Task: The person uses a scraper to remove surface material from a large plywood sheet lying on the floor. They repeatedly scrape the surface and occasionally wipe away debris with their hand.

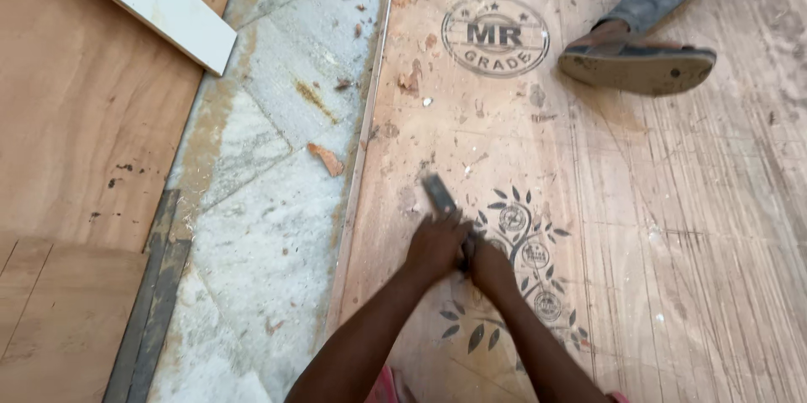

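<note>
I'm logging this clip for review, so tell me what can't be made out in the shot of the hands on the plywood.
Head view:
- Tool: only a grey, blurred end shows; the left hand and right hand cover the rest, so its kind is unclear.
- Another person's sandalled foot: the leg is cut off by the top edge.
- White board: cut off at the top edge.

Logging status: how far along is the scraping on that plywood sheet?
Done: chips and dust lie along the plywood sheet near its left edge. In hand: left hand and right hand grip a flat metal tool on it. Left: most of the sheet looks untouched.
</note>
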